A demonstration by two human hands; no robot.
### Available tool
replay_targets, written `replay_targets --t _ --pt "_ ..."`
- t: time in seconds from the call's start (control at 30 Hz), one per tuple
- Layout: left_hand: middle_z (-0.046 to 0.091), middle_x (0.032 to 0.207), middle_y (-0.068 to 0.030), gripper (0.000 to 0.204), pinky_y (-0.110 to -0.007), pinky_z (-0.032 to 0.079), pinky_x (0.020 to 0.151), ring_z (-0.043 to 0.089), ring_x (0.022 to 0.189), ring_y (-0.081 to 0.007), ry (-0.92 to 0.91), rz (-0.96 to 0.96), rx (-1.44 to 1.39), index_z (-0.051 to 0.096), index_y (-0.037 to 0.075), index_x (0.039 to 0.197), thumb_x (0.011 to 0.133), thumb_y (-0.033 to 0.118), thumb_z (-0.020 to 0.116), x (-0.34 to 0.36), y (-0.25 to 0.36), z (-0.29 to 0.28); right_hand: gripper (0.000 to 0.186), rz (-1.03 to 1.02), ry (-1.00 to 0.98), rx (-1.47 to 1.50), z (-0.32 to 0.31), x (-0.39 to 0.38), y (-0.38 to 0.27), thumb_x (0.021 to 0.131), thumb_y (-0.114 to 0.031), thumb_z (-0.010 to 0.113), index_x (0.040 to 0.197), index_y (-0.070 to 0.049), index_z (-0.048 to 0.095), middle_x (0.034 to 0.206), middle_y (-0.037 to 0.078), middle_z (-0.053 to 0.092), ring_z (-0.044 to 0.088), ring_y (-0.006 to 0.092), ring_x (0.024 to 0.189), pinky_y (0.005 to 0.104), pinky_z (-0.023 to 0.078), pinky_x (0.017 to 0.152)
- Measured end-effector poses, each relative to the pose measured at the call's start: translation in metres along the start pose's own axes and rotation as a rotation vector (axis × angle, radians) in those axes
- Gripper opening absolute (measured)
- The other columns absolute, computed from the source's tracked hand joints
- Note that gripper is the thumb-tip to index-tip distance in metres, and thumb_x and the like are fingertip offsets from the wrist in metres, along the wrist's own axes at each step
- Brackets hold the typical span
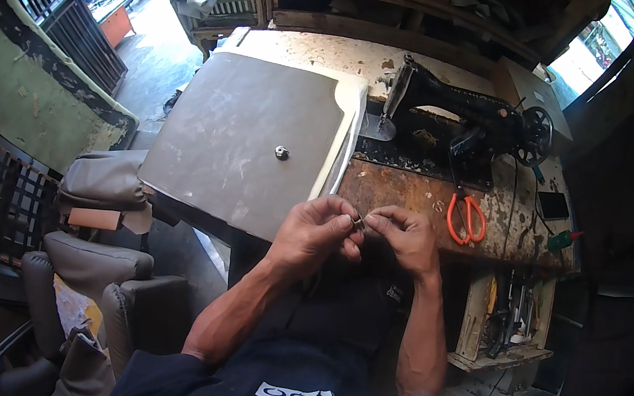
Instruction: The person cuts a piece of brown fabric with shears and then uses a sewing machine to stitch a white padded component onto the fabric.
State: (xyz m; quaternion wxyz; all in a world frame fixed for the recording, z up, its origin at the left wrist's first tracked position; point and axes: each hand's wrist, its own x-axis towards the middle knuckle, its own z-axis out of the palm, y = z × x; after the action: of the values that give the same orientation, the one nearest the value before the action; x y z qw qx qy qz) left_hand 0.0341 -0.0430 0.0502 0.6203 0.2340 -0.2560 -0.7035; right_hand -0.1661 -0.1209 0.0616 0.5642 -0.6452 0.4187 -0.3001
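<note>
My left hand (312,230) is closed in a pinch on a small dark metal piece (358,223), too small to name for sure. From the other side my right hand (409,240) holds it too, thumb and forefinger pressed together. Both hands are above the front edge of the sewing table. A small round silvery metal part (281,152), like a bobbin case, lies on a grey covered panel (238,121) ahead and to the left. Beyond my hands stands a black sewing machine (462,105) with a handwheel at its right.
Orange-handled scissors (467,220) lie right of my hands. Farther right are a phone (553,205) and a green bottle with a red tip (563,240). An open drawer (512,321) holds tools. Grey cushions (98,264) are at lower left.
</note>
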Motion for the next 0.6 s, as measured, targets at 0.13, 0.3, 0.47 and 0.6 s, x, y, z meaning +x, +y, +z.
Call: replay_targets --t 0.13,0.3,0.47,0.6 --pt "0.072 0.089 -0.0170 0.015 -0.039 0.064 0.070 0.074 0.071 -0.0221 -0.018 -0.117 -0.034 0.064 -0.001 0.112 0.100 0.008 0.065 0.001 -0.014 0.009 0.019 -0.138 -0.001 -0.100 -0.004 0.030 -0.007 0.094 -0.017 0.074 0.103 -0.002 0.077 0.082 0.005 0.075 0.065 0.0061 0.079 0.0250 0.051 0.072" --pt "0.072 0.088 -0.0150 0.013 -0.035 0.062 0.067 0.073 0.069 -0.0205 0.157 -0.146 0.092 0.065 -0.001 0.109 0.100 0.008 0.065 0.001 -0.013 0.002 0.018 -0.292 0.124 -0.243 -0.001 0.009 -0.062 0.094 -0.019 0.074 0.100 -0.002 0.077 0.079 0.010 0.074 0.065 0.0065 0.069 0.0272 0.050 0.062" --pt "0.072 0.086 -0.0127 0.013 -0.032 0.062 0.066 0.071 0.067 -0.0184 0.189 -0.066 0.080 0.065 0.000 0.109 0.100 0.009 0.066 0.004 -0.002 -0.006 0.016 -0.362 0.087 -0.220 0.002 -0.047 -0.049 0.093 -0.016 0.076 0.098 -0.002 0.077 0.072 0.007 0.070 0.059 0.0061 0.063 0.0269 0.047 0.057" --pt "0.071 0.085 -0.0121 0.013 -0.032 0.062 0.065 0.070 0.066 -0.0168 0.140 -0.082 0.005 0.065 0.000 0.110 0.100 0.009 0.066 0.003 -0.002 0.006 0.017 -0.193 0.083 -0.187 0.006 -0.040 -0.014 0.094 -0.018 0.075 0.099 -0.002 0.077 0.069 0.006 0.067 0.056 0.0051 0.064 0.0263 0.046 0.059"
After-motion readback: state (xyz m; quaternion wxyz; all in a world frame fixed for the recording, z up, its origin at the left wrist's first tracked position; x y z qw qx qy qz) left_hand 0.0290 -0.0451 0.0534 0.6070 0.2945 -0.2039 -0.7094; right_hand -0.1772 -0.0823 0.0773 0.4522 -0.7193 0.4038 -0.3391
